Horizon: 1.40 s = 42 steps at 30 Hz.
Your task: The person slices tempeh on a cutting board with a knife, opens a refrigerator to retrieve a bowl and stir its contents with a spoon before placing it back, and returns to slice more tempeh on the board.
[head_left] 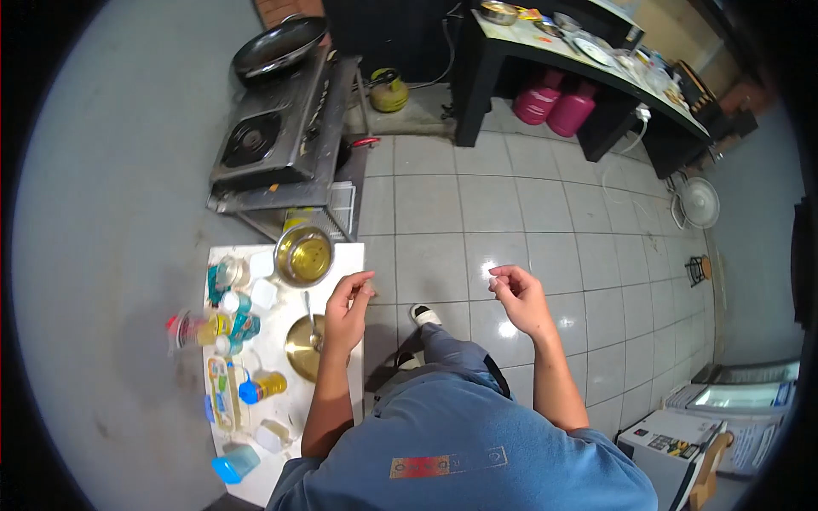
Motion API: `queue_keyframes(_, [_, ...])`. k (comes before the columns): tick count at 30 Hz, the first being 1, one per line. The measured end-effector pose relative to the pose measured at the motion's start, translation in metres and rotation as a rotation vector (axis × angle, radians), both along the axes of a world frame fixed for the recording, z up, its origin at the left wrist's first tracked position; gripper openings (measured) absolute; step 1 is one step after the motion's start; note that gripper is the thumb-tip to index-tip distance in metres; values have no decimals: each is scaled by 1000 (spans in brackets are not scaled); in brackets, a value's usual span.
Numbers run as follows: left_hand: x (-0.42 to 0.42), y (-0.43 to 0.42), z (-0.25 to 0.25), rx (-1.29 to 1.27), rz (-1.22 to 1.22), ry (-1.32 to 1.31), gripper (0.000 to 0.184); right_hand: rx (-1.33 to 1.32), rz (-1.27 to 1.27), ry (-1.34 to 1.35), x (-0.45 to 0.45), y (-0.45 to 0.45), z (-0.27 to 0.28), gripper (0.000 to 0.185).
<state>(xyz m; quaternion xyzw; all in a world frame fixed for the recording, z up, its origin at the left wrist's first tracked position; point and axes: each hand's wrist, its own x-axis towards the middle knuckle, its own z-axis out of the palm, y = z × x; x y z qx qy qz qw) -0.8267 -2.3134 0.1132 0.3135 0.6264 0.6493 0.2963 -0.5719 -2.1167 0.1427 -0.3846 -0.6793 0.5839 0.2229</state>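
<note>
My left hand (345, 313) hovers over the right edge of the white table (336, 260), fingers loosely bent, thumb and forefinger apart, nothing seen in it. Nearest to it are a metal bowl (298, 349) with a spoon (310, 311) in it, partly behind my forearm, and a steel pot (304, 255) with yellow liquid. My right hand (521, 302) is raised in the air above the tiled floor. Its fingers are half curled with a gap to the thumb, and no object shows there.
Jars, a yellow bottle with a blue cap (262, 387), an egg carton (226, 393) and a blue-lidded container (236, 464) crowd the table. Beyond it stands a stove (277, 140) with a black wok (279, 47). Pink gas cylinders (571, 111) sit under a counter (545, 47).
</note>
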Motion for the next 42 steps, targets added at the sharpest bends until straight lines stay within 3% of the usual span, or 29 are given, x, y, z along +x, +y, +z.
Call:
queue_keyframes(5, [-15, -69, 0, -43, 189, -4, 30, -23, 113, -25, -57, -28, -2, 18])
queue_keyframes(9, [-27, -130, 15, -68, 383, 21, 33, -30, 349, 14, -116, -53, 1, 19])
queue_keyframes(17, [-29, -208, -6, -92, 765, 27, 31, -82, 720, 11, -223, -81, -12, 19])
queue_keyframes(20, [-34, -204, -9, -90, 887, -54, 31, -90, 840, 13, -268, -74, -21, 19])
queue_keyframes(28, [-77, -150, 8, -197, 1130, 29, 37, -100, 1125, -40, -401, -35, -26, 17])
queue_keyframes(35, [-87, -109, 30, -125, 1258, -43, 31, -152, 1255, 5, -486, -6, -19, 18])
queue_keyframes(37, [-83, -108, 27, -121, 1316, -43, 30, -54, 1232, 111, -499, -6, -15, 17])
queue_keyframes(42, [-72, -101, 36, -160, 1459, -90, 25, -88, 1224, 85, -517, 1, -15, 10])
